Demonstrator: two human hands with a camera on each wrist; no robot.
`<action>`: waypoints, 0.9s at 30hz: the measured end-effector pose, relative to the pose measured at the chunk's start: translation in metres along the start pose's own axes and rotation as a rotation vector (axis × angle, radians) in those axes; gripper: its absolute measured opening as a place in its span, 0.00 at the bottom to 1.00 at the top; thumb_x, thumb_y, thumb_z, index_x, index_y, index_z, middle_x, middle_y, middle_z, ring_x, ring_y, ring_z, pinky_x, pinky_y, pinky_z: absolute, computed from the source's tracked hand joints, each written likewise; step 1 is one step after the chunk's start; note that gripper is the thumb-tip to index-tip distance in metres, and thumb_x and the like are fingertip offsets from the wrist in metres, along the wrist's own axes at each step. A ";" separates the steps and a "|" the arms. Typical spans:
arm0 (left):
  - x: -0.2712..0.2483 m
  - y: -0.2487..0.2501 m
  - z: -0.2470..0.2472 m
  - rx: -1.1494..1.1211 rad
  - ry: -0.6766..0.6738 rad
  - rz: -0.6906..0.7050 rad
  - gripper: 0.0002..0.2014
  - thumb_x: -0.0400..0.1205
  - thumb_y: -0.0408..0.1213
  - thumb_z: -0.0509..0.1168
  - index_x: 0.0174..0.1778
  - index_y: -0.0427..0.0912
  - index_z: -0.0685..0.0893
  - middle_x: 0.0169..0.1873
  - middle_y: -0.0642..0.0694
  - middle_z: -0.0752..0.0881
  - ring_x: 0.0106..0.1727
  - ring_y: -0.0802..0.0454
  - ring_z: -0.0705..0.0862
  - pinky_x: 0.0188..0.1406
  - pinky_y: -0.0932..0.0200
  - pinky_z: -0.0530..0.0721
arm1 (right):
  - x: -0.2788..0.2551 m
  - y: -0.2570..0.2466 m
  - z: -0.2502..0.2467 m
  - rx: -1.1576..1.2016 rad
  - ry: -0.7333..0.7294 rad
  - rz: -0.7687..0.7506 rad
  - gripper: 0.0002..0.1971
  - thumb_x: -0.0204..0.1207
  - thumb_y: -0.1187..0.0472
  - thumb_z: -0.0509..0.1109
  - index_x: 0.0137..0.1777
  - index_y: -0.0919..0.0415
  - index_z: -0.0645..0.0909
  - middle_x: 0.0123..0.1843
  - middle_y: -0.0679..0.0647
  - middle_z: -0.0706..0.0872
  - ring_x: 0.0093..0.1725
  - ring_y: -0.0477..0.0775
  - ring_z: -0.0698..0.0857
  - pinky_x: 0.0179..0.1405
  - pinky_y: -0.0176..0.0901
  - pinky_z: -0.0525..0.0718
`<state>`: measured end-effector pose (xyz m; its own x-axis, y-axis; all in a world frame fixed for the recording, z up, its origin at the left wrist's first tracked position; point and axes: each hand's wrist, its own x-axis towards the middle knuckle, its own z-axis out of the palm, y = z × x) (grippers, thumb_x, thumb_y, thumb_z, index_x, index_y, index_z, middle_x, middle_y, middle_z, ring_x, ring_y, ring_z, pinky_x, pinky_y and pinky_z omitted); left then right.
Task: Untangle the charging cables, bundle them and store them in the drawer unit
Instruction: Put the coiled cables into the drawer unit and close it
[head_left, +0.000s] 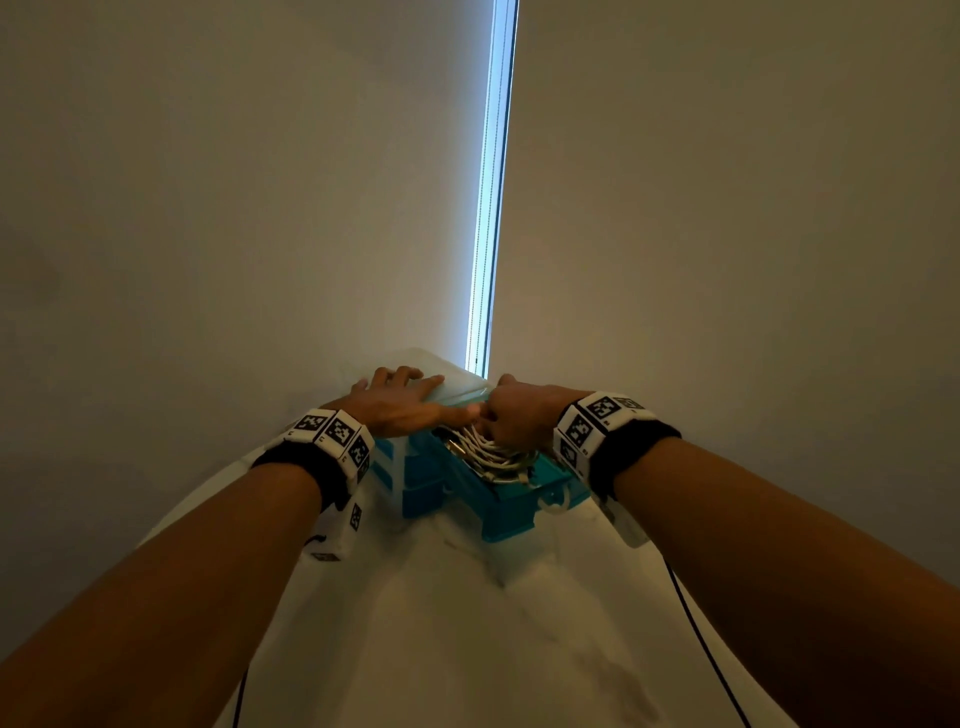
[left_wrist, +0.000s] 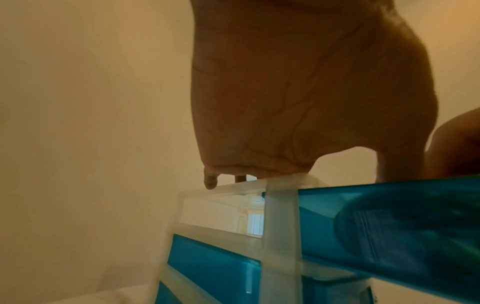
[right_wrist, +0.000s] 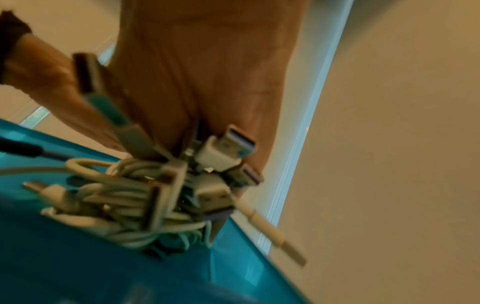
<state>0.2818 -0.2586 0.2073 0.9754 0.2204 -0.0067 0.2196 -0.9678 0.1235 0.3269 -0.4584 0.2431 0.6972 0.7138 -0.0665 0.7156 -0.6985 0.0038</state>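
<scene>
Several plugs (right_wrist: 226, 150) stick out beyond right hand (head_left: 519, 415) grip clutching cable bundle (head_left: 493, 457); could snag drawer (head_left: 511, 512) rim, jamming closure. Left hand (head_left: 400, 405) spread flat, steadying drawer unit (left_wrist: 280, 226).

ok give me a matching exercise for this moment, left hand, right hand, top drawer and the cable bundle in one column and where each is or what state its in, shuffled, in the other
Column one:
1. left hand
2. right hand
3. top drawer
4. cable bundle

Column two:
a. pulled out of the frame, open
b. white, gripped from above and partly inside the blue drawer
c. resting flat on top of the drawer unit, fingers spread
d. fingers curled round the cables

Pairs: 1-c, 2-d, 3-a, 4-b
</scene>
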 end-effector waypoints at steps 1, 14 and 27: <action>-0.001 -0.001 0.000 0.003 -0.001 0.001 0.59 0.69 0.89 0.47 0.94 0.61 0.47 0.95 0.46 0.48 0.93 0.33 0.49 0.89 0.25 0.50 | 0.003 0.001 0.000 0.025 0.046 -0.014 0.18 0.92 0.48 0.63 0.65 0.62 0.85 0.61 0.57 0.80 0.50 0.54 0.83 0.53 0.48 0.85; -0.007 -0.006 0.001 0.062 0.090 0.033 0.54 0.71 0.84 0.47 0.94 0.63 0.53 0.93 0.47 0.56 0.91 0.34 0.56 0.87 0.27 0.56 | -0.043 -0.018 -0.011 -0.063 -0.090 -0.079 0.32 0.91 0.32 0.55 0.85 0.52 0.75 0.70 0.58 0.88 0.66 0.59 0.87 0.62 0.48 0.80; -0.003 -0.006 0.004 0.048 0.061 0.032 0.56 0.69 0.85 0.47 0.94 0.64 0.49 0.94 0.47 0.51 0.92 0.32 0.51 0.87 0.27 0.51 | -0.026 -0.005 0.007 -0.015 -0.066 -0.205 0.28 0.93 0.42 0.61 0.85 0.59 0.69 0.78 0.60 0.77 0.64 0.57 0.81 0.72 0.53 0.81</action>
<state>0.2779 -0.2540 0.2024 0.9792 0.1946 0.0569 0.1901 -0.9789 0.0752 0.3049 -0.4734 0.2379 0.5330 0.8356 -0.1329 0.8430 -0.5379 -0.0016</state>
